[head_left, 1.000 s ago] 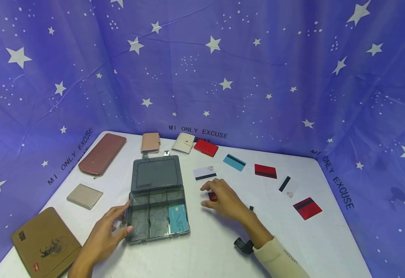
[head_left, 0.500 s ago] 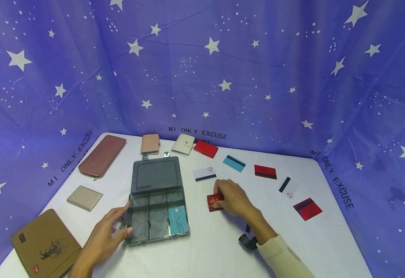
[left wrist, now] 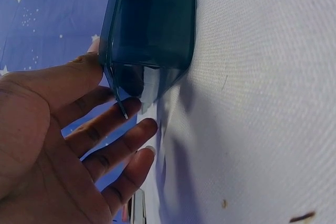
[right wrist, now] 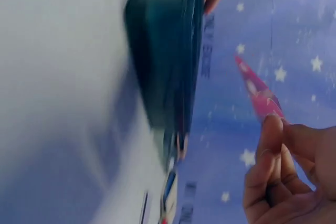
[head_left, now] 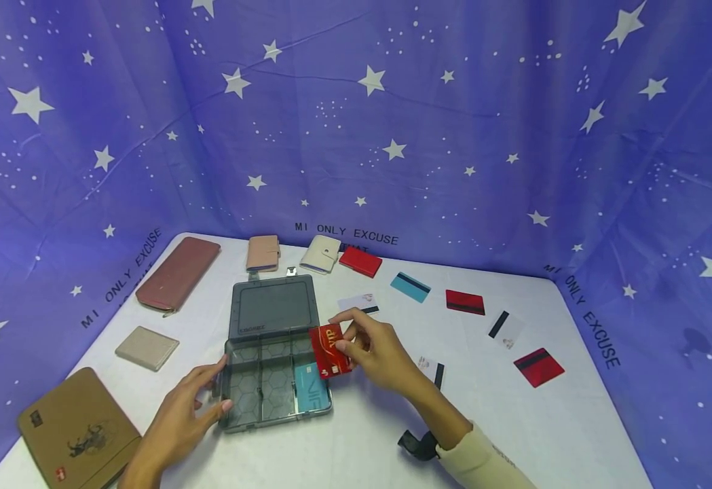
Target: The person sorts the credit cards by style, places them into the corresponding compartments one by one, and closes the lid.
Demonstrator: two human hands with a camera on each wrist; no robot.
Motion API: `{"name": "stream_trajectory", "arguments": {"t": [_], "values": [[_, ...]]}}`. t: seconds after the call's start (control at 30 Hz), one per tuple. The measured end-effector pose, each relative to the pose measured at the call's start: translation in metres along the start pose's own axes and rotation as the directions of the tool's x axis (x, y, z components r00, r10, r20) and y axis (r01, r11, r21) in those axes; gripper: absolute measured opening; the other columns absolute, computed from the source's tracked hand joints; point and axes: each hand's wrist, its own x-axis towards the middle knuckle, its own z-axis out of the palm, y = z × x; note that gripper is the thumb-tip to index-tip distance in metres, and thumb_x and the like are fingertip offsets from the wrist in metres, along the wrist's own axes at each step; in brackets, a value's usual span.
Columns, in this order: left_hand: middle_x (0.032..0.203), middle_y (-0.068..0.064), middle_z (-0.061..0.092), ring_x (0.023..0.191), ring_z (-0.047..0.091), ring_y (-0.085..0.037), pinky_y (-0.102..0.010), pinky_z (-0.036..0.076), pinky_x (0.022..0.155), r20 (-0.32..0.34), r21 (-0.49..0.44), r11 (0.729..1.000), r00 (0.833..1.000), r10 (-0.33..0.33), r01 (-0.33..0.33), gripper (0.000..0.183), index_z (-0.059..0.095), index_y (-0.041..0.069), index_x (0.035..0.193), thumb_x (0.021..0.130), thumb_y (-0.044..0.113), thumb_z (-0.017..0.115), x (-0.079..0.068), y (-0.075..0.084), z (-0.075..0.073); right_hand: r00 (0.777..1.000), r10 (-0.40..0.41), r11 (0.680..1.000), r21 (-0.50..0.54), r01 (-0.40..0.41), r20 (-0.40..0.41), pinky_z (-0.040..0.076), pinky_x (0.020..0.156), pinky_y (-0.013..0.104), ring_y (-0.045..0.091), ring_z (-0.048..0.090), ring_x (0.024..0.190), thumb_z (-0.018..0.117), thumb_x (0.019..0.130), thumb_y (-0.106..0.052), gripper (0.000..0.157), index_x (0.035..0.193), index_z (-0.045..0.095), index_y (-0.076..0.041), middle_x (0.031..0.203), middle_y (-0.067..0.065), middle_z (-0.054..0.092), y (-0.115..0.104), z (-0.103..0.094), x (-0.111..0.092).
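My right hand (head_left: 380, 350) pinches a red VIP card (head_left: 330, 353) between thumb and fingers. The card is tilted over the right side of a grey see-through compartment box (head_left: 276, 411) with its lid open. The right wrist view shows the pinched card (right wrist: 257, 90) above the box's rim. Inside the front right compartment lies a blue VIP card (head_left: 310, 388). My left hand (head_left: 178, 407) holds the box's left edge, thumb toward the front and forefinger toward the back. In the left wrist view, its thumb (left wrist: 73, 80) is on the rim, with the other fingers loosely bent beside the box.
Cards lie to the right, among them a blue one (head_left: 410, 287), a red one (head_left: 465, 302) and a white one (head_left: 432, 370). Behind the box are a pink wallet (head_left: 263, 253), a cream wallet (head_left: 320, 254) and a red case (head_left: 360, 262). A brown notebook (head_left: 81, 428) lies front left.
My right hand has picked up the red VIP card from the table and carried it left to the box's right edge. The left hand stays at the box.
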Motion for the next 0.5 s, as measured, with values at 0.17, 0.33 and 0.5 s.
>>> {"name": "stream_trajectory", "arguments": {"t": [0.17,0.33,0.5], "values": [[0.138,-0.008,0.057,0.118,0.06,-0.032,-0.033,0.058,0.075,-0.005,-0.003,1.0,1.0,0.006,-0.006,0.07,0.047,0.012,0.148,0.086,0.022,0.078,-0.001,-0.001,0.0,0.999,-0.036,0.996,0.078,0.036,0.006,0.053,0.053,0.026,0.022,0.064,0.061,0.078,0.086,-0.019,0.04,0.122,0.061,-0.027,0.081,-0.008,0.069,-0.011,0.029,0.005],[0.137,-0.008,0.058,0.119,0.06,-0.031,-0.031,0.057,0.074,-0.011,-0.001,1.0,1.0,0.015,-0.015,0.069,0.048,0.011,0.147,0.086,0.022,0.079,-0.001,-0.002,0.001,0.997,-0.076,0.997,-0.018,0.076,0.001,0.053,0.056,0.02,0.007,0.059,0.063,0.08,0.083,-0.023,0.038,0.116,0.063,-0.023,0.08,-0.012,0.07,-0.014,0.059,0.009],[0.136,-0.008,0.058,0.118,0.06,-0.03,-0.03,0.057,0.074,-0.013,0.0,1.0,1.0,0.012,-0.012,0.069,0.049,0.011,0.147,0.085,0.022,0.079,-0.001,-0.002,0.001,0.987,-0.16,0.964,-0.216,0.153,-0.016,0.048,0.062,0.015,0.0,0.057,0.069,0.082,0.08,-0.028,0.033,0.109,0.065,-0.021,0.083,-0.012,0.07,-0.012,0.081,0.01]]}}
